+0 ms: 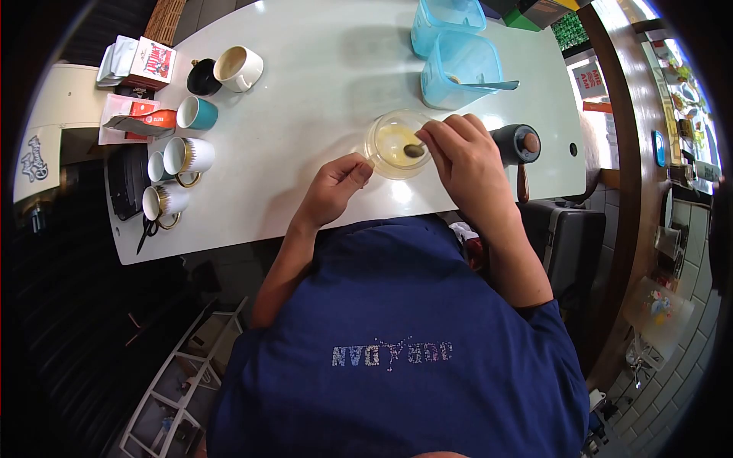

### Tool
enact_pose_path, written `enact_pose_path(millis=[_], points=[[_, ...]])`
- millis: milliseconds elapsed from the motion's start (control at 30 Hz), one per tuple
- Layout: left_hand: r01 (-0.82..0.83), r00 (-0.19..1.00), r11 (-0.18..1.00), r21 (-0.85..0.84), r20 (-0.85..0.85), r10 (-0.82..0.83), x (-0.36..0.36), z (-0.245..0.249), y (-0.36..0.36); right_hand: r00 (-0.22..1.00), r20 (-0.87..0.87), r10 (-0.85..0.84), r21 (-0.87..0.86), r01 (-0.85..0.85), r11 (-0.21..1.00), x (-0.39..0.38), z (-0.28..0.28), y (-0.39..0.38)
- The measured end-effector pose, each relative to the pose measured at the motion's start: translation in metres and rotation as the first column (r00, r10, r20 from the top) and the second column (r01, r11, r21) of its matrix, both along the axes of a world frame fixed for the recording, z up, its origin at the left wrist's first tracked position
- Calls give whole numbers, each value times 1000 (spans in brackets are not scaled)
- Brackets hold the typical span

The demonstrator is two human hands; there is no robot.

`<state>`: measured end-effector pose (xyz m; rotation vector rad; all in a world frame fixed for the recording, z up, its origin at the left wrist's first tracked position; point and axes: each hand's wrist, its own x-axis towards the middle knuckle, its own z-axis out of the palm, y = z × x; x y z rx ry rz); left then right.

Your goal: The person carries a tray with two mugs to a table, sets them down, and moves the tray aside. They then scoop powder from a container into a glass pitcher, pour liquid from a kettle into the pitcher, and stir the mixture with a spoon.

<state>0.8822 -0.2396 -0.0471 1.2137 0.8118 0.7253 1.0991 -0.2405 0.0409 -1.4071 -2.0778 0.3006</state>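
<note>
A clear glass cup [396, 145] with pale yellow contents stands on the white table [321, 91]. At its left side my left hand [335, 188] is closed, thumb and fingers pinched at the cup's edge, apparently on its handle. My right hand [464, 159] pinches a small metal spoon [414, 150], its bowl over the inside of the cup. Whether the spoon touches the contents is hard to tell.
Two blue plastic containers [463, 55] stand beyond my right hand, a long utensil [496, 85] across one. A black pot with a wooden handle [517, 143] sits at right. Several mugs [197, 113], scissors [145, 233] and small boxes [152, 64] occupy the left side.
</note>
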Motion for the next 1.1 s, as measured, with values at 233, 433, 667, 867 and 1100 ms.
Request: enact_pose_path(millis=[233,433,667,867,1100], points=[[12,1000,1000,-2,14,-12,6,3,0,997,-78,-21,98,29,995,-5,-11,6],[-1,1000,1000,0,22,1,2,-6,1,993,-114,-12,-13,11,1000,-3,-10,-2],[45,998,999,-17,50,-44,4,-27,5,988,-90,-127,13,129,992,6,-31,-3],[71,997,997,-15,10,-71,13,-32,9,969,-128,-209,5,212,977,11,-49,-7],[100,995,994,-47,6,-100,22,-41,17,959,-126,-254,-57,248,967,17,-54,-8]])
